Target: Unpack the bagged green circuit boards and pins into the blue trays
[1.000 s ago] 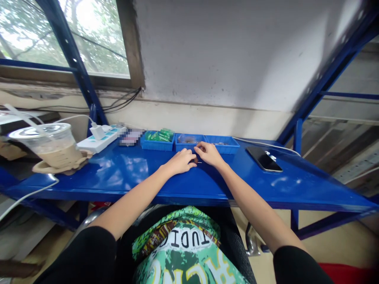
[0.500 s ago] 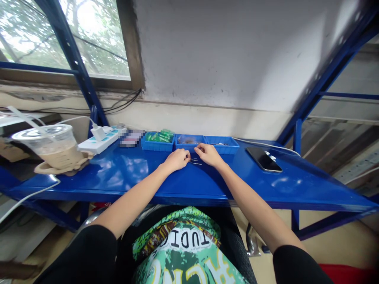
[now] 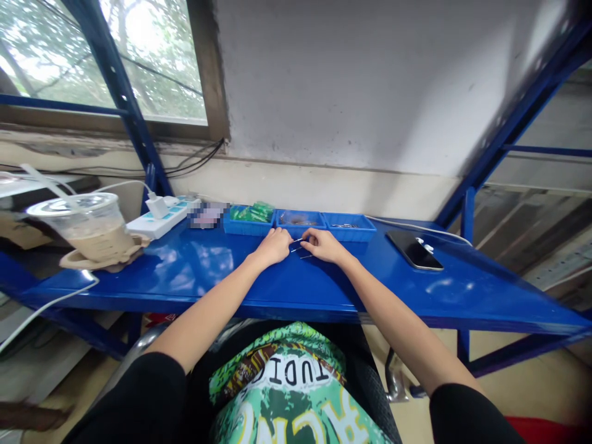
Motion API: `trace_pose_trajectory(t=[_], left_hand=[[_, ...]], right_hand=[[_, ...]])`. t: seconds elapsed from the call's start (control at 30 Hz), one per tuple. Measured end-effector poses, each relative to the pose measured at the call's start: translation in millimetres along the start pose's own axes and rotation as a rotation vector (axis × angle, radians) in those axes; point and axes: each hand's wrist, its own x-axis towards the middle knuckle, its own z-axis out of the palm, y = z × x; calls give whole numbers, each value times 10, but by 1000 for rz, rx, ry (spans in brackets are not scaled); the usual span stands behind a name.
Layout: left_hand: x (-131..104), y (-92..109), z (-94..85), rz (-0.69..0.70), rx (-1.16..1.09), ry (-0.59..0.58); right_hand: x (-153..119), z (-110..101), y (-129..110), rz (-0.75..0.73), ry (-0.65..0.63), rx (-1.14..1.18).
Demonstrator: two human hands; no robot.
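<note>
- Thin metal pins (image 3: 296, 240) were seen in the gap btwn the hands, approx. mid-table, just in front of the bins; exact no. & tips couldn't be made out.
- L hand (image 3: 274, 248) & R hand (image 3: 322, 246) were set apart, fingers curled, w/ pin ends close to both; whether any pin was pinched can't be told.
- Handling (judged): v. light, stiff, prob. smooth & a bit slippery; not fragile, tho could be bent if forced.
- Best hold: mid-shaft, thumb + index fingertips; flat-lying pins might be hard to lift off gloss.
- Table (image 3: 185, 296) was painted blue, shiny, w/ window glare reflected on L side; pins could be slid or rolled easily.
- Behind hands, 3 blue bins were lined up: L bin (image 3: 248, 229) filled w/ green packets (image 3: 252, 212), middle bin (image 3: 300, 229) w/ contents unclear, R bin (image 3: 349, 235) w/ small metal bits.
- Phone (image 3: 415, 250) was laid to R; cup (image 3: 87, 231) & power strip (image 3: 161, 222) were kept L.
- Room was daylit via window (image 3: 157, 55), backed by grey wall (image 3: 361, 86).
</note>
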Motion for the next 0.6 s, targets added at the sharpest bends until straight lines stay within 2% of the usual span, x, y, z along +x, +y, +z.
trace_pose_trajectory(t=[0.23,0.4,0.6], left_hand=[[3,27,-77,1,-164,34],[-4,40,-99,69,-382,165],[-27,87,-198,132,-302,235]], right_hand=[[-8,-39,-83,-111,84,-56],[-9,-92,-138,-114,171,-32],[-18,-115,-151,-74,180,61]])
